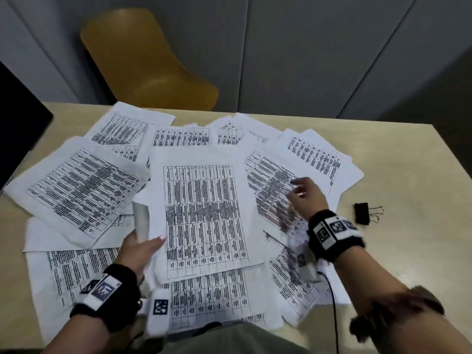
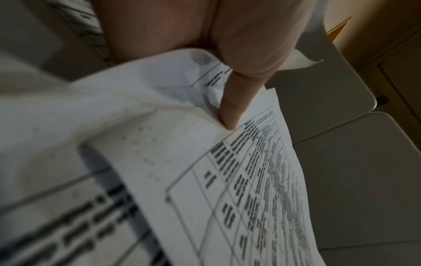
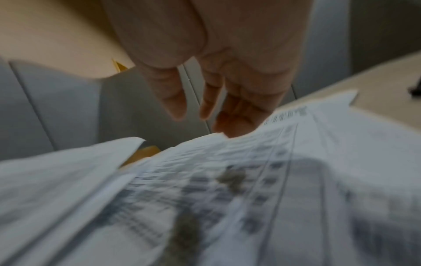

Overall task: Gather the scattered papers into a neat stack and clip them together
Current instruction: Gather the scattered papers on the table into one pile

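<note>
Left hand [image 1: 139, 247] pinches a curled sheet [image 1: 201, 218]; right hand [image 1: 305, 194] hovers, fingers loose, over papers [image 1: 314, 152]. Binder clip [image 1: 362, 213] lies beside them on the table [image 1: 408, 175]; yellow chair [image 1: 143, 60] stands behind.

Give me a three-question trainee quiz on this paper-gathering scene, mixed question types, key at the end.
1. True or false: the binder clip is already clamped on the papers.
2. Which hand grips a curled sheet? A) left hand B) right hand
3. Fill in: beyond the table stands a yellow ____.

Key: 1. False: it lies alone on the table, right of the papers. 2. A: its thumb presses the sheet; the right hand reaches over the papers with relaxed fingers. 3. chair.
</note>
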